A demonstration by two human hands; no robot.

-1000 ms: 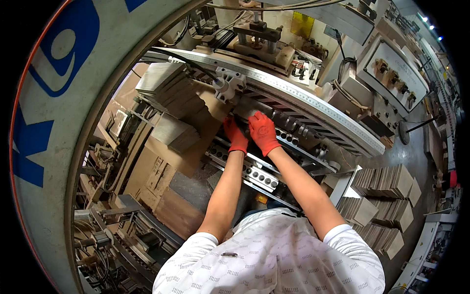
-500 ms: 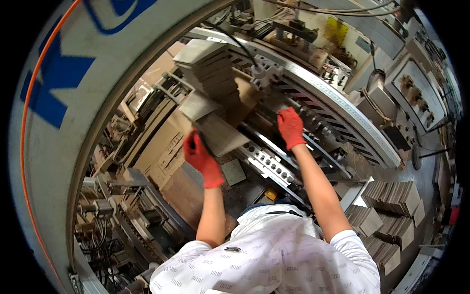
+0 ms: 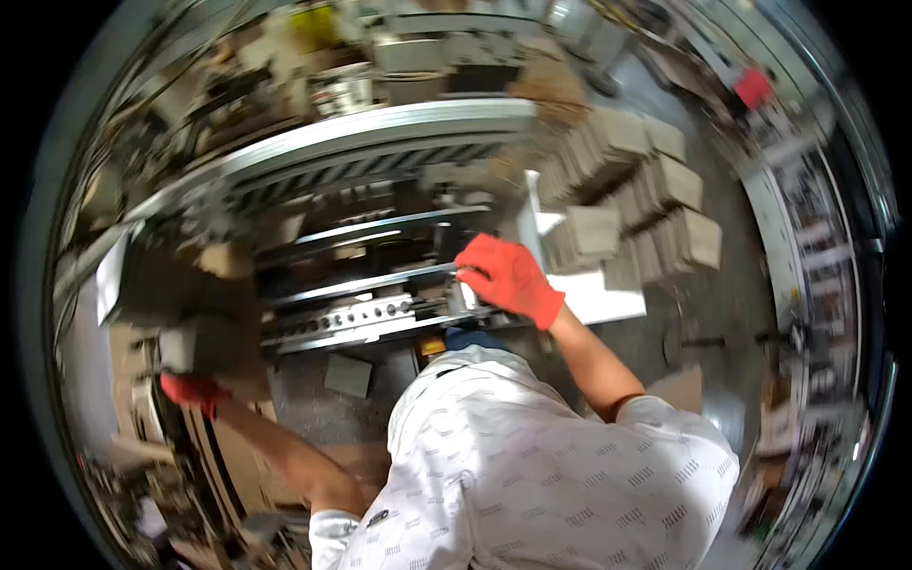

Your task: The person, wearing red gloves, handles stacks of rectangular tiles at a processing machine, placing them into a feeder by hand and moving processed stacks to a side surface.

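Observation:
My left hand (image 3: 195, 391), in a red glove, is stretched far out to the left. It is beside the lower edge of a short pile of grey-brown boards (image 3: 195, 347); blur hides its fingers and whether it grips a board. My right hand (image 3: 510, 277), also red-gloved, hovers over the right end of the machine's metal rails (image 3: 366, 283). Its fingers are loosely bent toward the left, with the thumb a little apart, and I see nothing held in them. A taller stack of boards (image 3: 157, 285) rises behind the short pile.
A control strip with round black knobs (image 3: 356, 316) runs along the machine's near side. Several stacks of boards (image 3: 589, 233) stand at the right by a white sheet (image 3: 603, 294). One square board (image 3: 348, 375) lies on the floor. A curved metal rail (image 3: 380, 119) spans the far side.
The whole view has swung round to the right, bringing the right-hand board stacks nearer the middle. My left hand is now farther out beside the short pile; my right is at the rails' right end.

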